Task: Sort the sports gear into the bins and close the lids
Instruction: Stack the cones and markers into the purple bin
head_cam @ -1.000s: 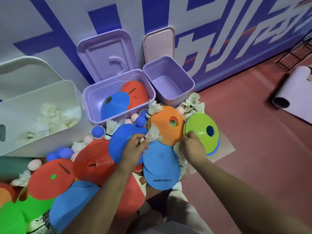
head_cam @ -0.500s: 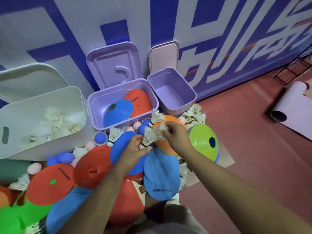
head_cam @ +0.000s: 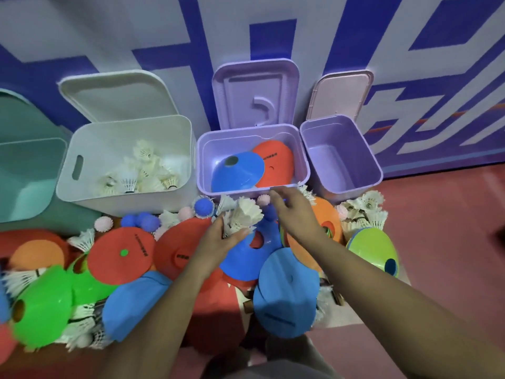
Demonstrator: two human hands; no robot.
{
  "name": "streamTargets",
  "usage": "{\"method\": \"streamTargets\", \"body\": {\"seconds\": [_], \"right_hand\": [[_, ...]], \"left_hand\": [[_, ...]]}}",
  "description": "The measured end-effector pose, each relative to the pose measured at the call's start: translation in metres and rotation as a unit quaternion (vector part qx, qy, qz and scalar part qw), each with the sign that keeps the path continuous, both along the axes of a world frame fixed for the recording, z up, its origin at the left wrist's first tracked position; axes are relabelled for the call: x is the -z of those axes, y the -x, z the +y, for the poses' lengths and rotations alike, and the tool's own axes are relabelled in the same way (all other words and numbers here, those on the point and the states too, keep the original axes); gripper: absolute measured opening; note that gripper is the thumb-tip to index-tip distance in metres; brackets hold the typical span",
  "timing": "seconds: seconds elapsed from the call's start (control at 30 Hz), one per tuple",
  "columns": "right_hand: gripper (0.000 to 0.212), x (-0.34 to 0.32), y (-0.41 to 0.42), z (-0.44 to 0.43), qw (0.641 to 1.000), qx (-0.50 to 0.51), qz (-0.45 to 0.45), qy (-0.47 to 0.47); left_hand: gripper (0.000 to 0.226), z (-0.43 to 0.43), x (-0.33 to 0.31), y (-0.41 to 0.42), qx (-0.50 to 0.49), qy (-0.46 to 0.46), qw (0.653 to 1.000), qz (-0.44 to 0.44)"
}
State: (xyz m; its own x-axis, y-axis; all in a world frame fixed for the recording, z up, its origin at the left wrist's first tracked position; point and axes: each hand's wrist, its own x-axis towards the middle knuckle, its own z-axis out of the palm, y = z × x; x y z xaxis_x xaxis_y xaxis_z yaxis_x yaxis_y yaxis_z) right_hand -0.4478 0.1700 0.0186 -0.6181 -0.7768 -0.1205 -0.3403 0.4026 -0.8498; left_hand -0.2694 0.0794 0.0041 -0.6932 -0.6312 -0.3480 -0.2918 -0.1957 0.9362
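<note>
My left hand (head_cam: 218,239) grips a bunch of white shuttlecocks (head_cam: 244,216) above a blue disc cone (head_cam: 247,257). My right hand (head_cam: 293,207) hovers just right of them, fingers relaxed and holding nothing, in front of the large purple bin (head_cam: 203,162). That bin holds a blue cone (head_cam: 237,173) and a red cone (head_cam: 276,162). The white bin (head_cam: 68,170) to its left contains several shuttlecocks. A small purple bin (head_cam: 374,165) on the right looks empty. All lids stand open against the wall.
A teal bin (head_cam: 16,170) stands at the far left. Red, blue, orange and green cones (head_cam: 41,305), spiky balls (head_cam: 203,207) and loose shuttlecocks (head_cam: 366,212) cover the red floor in front of the bins. A blue-and-white wall runs behind.
My right hand passed a shuttlecock to my left hand and has let go. My left hand now holds the bunch. The view has swung left, showing the white and teal bins more fully.
</note>
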Motion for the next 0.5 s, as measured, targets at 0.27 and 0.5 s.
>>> {"method": "streamTargets", "body": {"seconds": [0.27,0.5], "right_hand": [[0.017,0.046,0.055,0.017,0.97,0.051,0.121,-0.205],[0.021,-0.005,0.05,0.017,0.991,0.055,0.124,-0.013]], "left_hand": [[0.031,-0.003,0.005,0.014,-0.043,-0.025,0.999,-0.007],[0.029,-0.007,0.007,0.013,-0.055,-0.012,0.998,-0.023]]}}
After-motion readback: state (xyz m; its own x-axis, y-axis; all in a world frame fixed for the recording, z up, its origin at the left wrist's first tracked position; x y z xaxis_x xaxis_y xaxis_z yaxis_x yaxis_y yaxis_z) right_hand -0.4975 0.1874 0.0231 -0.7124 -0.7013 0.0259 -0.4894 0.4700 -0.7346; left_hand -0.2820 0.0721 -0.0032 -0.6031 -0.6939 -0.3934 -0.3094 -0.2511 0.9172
